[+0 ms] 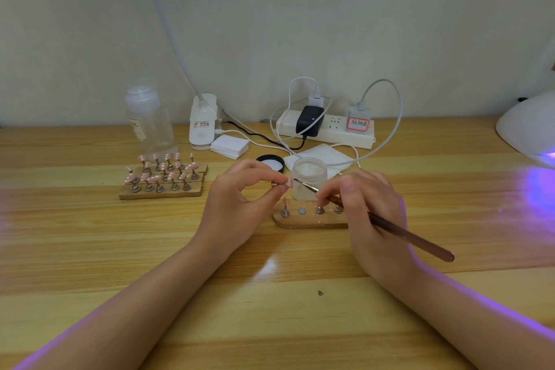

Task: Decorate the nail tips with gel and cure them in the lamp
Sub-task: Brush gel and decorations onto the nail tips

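My left hand (pixel 240 201) pinches a small metal stand with a pink nail tip (pixel 289 184) on it, held above the table. My right hand (pixel 369 210) grips a brown nail brush (pixel 411 237), whose fine point reaches the pink tip. Just behind stands an open frosted gel jar (pixel 309 177). Below the hands lies a wooden holder (pixel 309 219) with one pink tip (pixel 286 202) upright on it, bare metal stands and an empty magnet spot. The white curing lamp (pixel 528 126) at the far right glows purple.
Two wooden holders (pixel 165 179) full of pink tips sit at the left, behind them a clear bottle (pixel 148 123). A clip lamp base (pixel 202 123), white pads (pixel 229 146), the jar's black lid (pixel 270 163), a tissue (pixel 324 155) and a power strip (pixel 327 129) with cables line the back.
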The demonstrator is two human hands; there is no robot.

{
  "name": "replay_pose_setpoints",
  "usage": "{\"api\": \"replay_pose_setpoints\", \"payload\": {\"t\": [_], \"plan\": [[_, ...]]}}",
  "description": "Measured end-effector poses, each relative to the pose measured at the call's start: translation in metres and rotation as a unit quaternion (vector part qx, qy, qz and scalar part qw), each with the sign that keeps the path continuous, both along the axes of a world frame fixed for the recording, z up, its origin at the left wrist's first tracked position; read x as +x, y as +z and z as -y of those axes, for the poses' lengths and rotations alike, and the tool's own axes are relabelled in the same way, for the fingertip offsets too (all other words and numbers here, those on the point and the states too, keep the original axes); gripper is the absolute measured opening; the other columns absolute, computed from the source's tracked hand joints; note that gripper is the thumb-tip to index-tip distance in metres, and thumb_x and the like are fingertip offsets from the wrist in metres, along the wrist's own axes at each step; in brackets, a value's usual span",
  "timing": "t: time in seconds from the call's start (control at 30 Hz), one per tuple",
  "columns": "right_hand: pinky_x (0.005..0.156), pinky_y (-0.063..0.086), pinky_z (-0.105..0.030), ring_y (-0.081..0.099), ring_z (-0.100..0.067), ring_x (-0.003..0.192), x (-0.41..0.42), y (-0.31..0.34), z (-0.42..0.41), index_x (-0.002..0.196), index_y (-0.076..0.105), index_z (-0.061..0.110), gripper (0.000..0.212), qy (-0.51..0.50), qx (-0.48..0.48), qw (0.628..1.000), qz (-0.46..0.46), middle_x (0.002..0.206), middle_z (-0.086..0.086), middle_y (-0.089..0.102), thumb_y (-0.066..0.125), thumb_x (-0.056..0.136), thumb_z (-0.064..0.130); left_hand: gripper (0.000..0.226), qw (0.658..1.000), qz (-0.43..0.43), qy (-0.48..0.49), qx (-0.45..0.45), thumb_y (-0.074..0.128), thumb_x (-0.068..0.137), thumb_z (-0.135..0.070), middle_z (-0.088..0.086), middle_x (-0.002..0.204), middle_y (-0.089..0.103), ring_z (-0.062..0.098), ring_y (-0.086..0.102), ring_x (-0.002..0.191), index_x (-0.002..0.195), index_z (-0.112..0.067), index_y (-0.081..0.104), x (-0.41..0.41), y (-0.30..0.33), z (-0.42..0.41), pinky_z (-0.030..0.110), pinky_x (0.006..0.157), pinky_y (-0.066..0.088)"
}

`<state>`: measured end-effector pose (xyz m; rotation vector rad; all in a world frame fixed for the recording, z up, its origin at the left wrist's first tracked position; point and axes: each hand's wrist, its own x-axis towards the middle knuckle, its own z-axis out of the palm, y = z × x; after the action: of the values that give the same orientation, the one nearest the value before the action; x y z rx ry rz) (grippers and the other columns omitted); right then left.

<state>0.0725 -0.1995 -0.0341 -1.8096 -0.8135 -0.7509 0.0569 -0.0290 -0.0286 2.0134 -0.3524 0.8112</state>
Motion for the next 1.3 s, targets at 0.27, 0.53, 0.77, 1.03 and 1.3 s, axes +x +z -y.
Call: {"api": "replay_pose_setpoints", "payload": {"t": [0.27,0.53,0.77,1.03,1.3], "plan": [[0.076,0.036,-0.021,0.054,-0.008,0.068,-0.0025,-0.0004,-0.0021,0.072,0.065,0.015,0.041,0.007,-0.029,0.999,-0.023,0.066,0.019,0.058,0.031,0.093,0.028,0.025,1.000,0.002,-0.001,0.000,0.073,0.071,-0.004,-0.005,0.083,0.065,0.006,0.060,0.083,0.089,-0.020,0.067,0.0001,-0.0001,-0.0004,0.010,0.078,0.043],[0.078,0.035,-0.023,0.054,-0.002,0.065,-0.0011,0.0003,-0.0012,0.069,0.062,0.018,0.041,-0.005,0.016,1.000,-0.007,0.063,0.013,0.061,0.030,0.093,0.024,0.017,1.000,-0.008,0.003,-0.007,0.073,0.072,-0.005,-0.004,0.082,0.066,0.005,0.060,0.082,0.085,-0.016,0.070,-0.0008,-0.0007,-0.0008,0.010,0.078,0.043],[0.080,0.034,-0.016,0.057,-0.002,0.075,-0.0025,0.0007,-0.0047,0.074,0.065,0.020,0.040,-0.008,-0.012,0.998,-0.059,0.071,0.016,0.063,0.032,0.092,0.032,0.018,1.000,-0.010,0.002,-0.003,0.073,0.072,-0.005,-0.005,0.082,0.067,0.006,0.061,0.083,0.086,-0.016,0.069,-0.0007,0.0008,0.0000,0.011,0.079,0.044],[0.066,0.043,-0.038,0.055,0.002,0.067,-0.0035,-0.0005,-0.0022,0.069,0.064,0.015,0.043,0.026,0.045,0.997,-0.051,0.063,0.008,0.062,0.030,0.094,0.025,0.016,1.000,-0.010,0.002,0.000,0.072,0.073,-0.007,-0.008,0.082,0.066,0.005,0.060,0.083,0.085,-0.017,0.069,-0.0009,0.0011,0.0000,0.010,0.079,0.043],[0.077,0.044,-0.034,0.058,-0.007,0.077,-0.0039,0.0035,-0.0051,0.076,0.062,0.026,0.034,0.012,0.011,0.995,-0.094,0.075,0.013,0.064,0.033,0.092,0.035,0.019,1.000,-0.008,0.003,0.002,0.073,0.072,-0.004,-0.004,0.082,0.066,0.005,0.060,0.083,0.086,-0.017,0.068,-0.0005,0.0010,0.0003,0.008,0.079,0.041]]}}
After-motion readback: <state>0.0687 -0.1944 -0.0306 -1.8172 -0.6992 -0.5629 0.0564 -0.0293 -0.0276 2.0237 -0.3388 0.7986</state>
